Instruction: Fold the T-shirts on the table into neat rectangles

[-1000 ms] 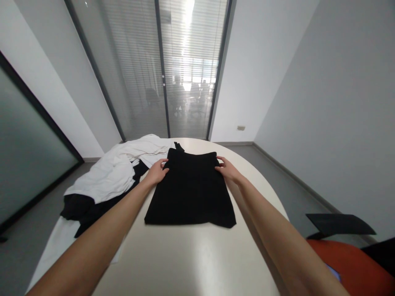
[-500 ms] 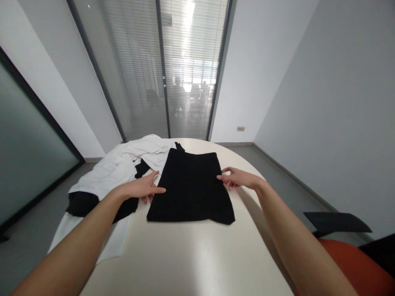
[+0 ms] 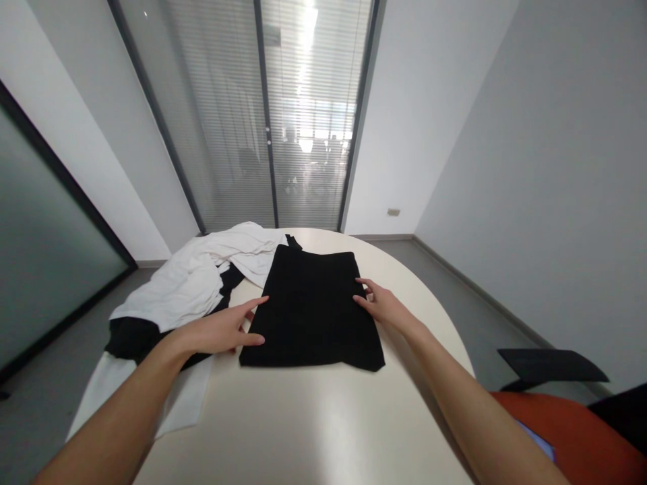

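A black garment (image 3: 313, 310), narrower at its far end, lies flat on the pale table (image 3: 283, 417). My left hand (image 3: 227, 329) is at its left edge, thumb and index finger apart, both tips on the cloth near the lower left side. On the other side, my right hand (image 3: 381, 303) touches the right edge with fingers spread, its other fingers partly hidden beneath. Neither hand is closed around the cloth. The garment's near right corner has a small uneven fold along the hem.
White clothes (image 3: 187, 276) and black clothes (image 3: 132, 337) lie heaped on the table's left side, partly behind my left forearm. An orange chair (image 3: 581, 424) with a black armrest (image 3: 553, 365) stands at the right. Glass panels with blinds (image 3: 308, 135) are beyond the table.
My left hand has moved nearer along the left edge, and its fingers are spread wider. My right hand has shifted slightly, with its fingers lying further onto the cloth. The garment looks unchanged.
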The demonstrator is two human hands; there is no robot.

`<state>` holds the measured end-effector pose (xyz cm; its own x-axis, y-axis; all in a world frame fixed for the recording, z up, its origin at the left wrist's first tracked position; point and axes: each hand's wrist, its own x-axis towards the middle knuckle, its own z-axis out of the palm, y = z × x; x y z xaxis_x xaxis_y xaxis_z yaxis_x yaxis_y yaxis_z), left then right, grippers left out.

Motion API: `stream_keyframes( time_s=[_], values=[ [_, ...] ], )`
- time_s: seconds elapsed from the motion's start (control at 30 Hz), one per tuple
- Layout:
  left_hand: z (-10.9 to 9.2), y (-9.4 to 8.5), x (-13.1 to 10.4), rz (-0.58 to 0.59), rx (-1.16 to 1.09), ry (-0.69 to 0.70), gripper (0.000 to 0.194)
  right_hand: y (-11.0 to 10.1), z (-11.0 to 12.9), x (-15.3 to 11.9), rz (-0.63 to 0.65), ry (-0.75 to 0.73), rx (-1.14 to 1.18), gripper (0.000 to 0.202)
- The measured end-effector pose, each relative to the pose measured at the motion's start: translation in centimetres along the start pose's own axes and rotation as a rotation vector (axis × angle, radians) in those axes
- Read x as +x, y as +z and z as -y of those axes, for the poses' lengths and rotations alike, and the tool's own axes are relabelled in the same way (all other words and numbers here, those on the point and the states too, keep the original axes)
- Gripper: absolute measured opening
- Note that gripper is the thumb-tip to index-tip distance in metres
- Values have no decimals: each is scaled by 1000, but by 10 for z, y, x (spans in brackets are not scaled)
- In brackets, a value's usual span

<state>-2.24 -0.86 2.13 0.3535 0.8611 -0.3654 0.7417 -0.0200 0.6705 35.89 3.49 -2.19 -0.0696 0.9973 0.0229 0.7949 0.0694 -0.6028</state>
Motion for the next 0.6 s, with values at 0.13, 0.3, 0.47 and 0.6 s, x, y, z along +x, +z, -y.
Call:
stream_keyframes(
  time_s=[0.13, 0.3, 0.47, 0.6],
  values=[
    [10, 11, 20, -157, -12, 48, 81, 17, -13, 15, -28, 2, 62, 44],
    [14, 22, 47, -345, 19, 103, 61, 27, -18, 31, -98, -15, 73, 44],
    [9, 25, 59, -497, -52, 101, 60, 31, -14, 42, -246, -139, 60, 44],
    [17, 22, 49, -429, -142, 101, 72, 15, -11, 27, -220, -39, 98, 45]
  ],
)
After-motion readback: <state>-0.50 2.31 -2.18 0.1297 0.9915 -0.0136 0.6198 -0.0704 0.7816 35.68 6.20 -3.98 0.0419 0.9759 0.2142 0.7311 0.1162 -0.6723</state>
